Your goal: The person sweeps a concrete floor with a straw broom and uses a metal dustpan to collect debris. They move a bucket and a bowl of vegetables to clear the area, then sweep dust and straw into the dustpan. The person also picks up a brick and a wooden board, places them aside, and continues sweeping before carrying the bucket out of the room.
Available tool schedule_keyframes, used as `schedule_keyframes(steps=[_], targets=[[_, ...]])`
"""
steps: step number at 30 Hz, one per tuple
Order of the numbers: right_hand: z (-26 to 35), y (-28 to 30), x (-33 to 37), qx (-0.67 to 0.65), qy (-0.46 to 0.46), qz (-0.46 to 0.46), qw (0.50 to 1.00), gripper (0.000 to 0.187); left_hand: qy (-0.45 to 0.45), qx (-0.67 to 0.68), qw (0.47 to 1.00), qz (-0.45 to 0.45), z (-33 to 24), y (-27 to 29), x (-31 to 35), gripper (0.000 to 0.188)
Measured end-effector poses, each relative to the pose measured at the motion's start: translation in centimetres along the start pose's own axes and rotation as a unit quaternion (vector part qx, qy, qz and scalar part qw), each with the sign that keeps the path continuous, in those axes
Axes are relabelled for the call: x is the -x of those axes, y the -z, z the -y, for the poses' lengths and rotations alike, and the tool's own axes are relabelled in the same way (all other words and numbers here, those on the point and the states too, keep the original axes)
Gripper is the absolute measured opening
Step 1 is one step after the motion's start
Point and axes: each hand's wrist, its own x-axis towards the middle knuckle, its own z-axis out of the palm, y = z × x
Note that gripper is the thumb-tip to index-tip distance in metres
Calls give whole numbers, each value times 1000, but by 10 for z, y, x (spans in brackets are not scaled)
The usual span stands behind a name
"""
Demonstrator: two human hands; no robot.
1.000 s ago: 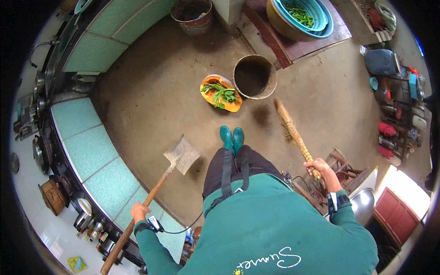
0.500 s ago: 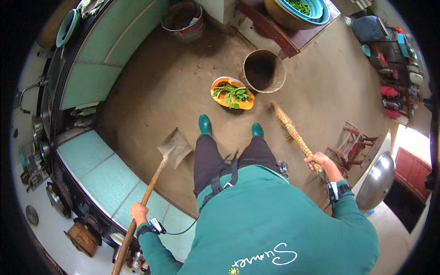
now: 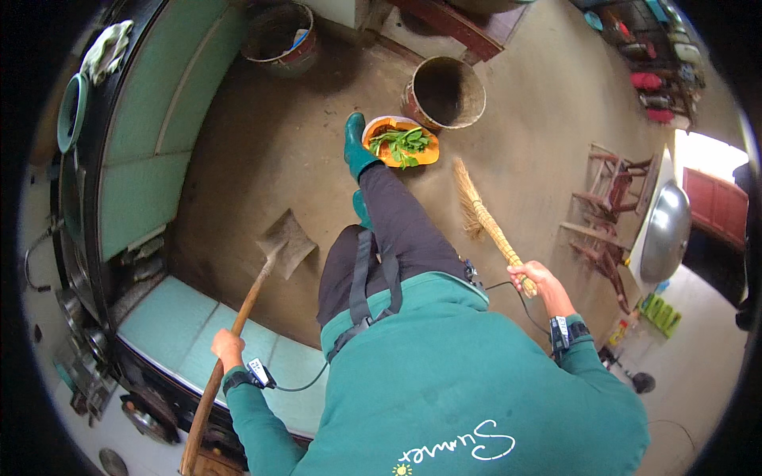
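Grasps a shovel (image 3: 248, 305) by its wooden handle in the left hand (image 3: 228, 347), wrapped tight round the shaft; grips a broom (image 3: 492, 230) in the right hand (image 3: 540, 284), near the bound end of the stalk. Has both hands closed and full, well apart on either side of the body. Slants the shovel away to the front, with the blade over the floor (image 3: 540, 135) near a green cabinet (image 3: 182, 329); cannot tell whether touching the floor or just clear of it. Points the broom forward and inward, with the bristles near a cut pumpkin (image 3: 430, 151), to its right; cannot tell about contact with the floor here either. Stands with one green boot (image 3: 357, 147) set forward, just beside the pumpkin, and with the other farther back, partly hidden by the leg. Has the pumpkin lying orange flesh upward, with green leaves (image 3: 405, 143) heaped inside. Has a bucket (image 3: 418, 107) upright just beyond the pumpkin, near a red-edged desk (image 3: 456, 30), and a second bucket (image 3: 298, 57) farther off to the left. To the right, has wooden stools (image 3: 609, 178) beside a shiny metal bowl (image 3: 667, 232). Wears on each wrist a small strapped device (image 3: 258, 373).
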Motion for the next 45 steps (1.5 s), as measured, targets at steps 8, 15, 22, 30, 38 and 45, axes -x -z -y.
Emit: schedule_keyframes(steps=[8,15,22,30,38,45], targets=[[-26,-47,14,-86,-12,33,996,19,-21,-34,997,-66,5,54,-44,23],[-12,-44,23,-109,-34,1,993,20,-25,-32,997,-71,22,43,-64,20],[-13,-55,35,-134,6,-47,990,20,-23,-18,998,-63,33,45,-81,20],[-11,-75,53,-164,31,-64,984,18,-39,-17,998,-39,28,44,-92,26],[45,-110,155,233,-4,-185,955,18,-68,61,984,156,14,67,-86,24],[138,-150,147,339,99,44,934,23,-135,157,972,112,11,57,-27,31]])
